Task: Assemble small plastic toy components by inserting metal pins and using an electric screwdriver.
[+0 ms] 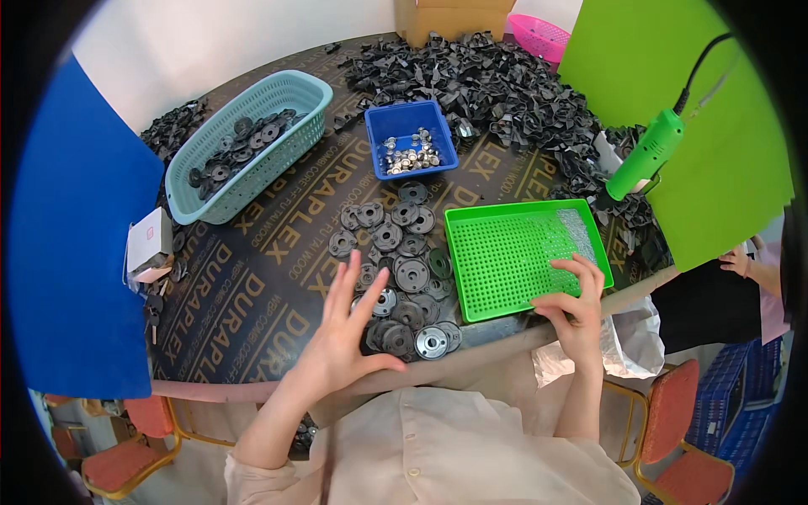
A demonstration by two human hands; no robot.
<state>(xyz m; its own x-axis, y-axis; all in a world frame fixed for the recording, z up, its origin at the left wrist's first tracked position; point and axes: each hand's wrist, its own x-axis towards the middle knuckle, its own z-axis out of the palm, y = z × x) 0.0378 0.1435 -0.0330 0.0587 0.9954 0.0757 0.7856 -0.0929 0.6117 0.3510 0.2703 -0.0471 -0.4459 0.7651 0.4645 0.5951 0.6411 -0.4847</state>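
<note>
My left hand [343,341], fingers spread, hovers at the near left side of a cluster of black round discs [408,316] with centre holes. One disc near the table edge carries a shiny metal ring piece [432,342]; another shiny one [384,301] lies beside my left fingers. My right hand [576,316] is over the near right edge of a green perforated tray [497,265]. Its thumb and index finger are pinched together, the other fingers raised and curled; anything between the tips is too small to make out. Small silvery screws [575,227] lie in the tray's far right corner.
A blue basket [391,118] holds metal caps; a teal basket [252,177] holds black discs. Black parts [497,84] are heaped at the back. A green electric screwdriver [648,153] hangs at right by a green panel [715,168]. Another person's hand [736,261] shows at far right.
</note>
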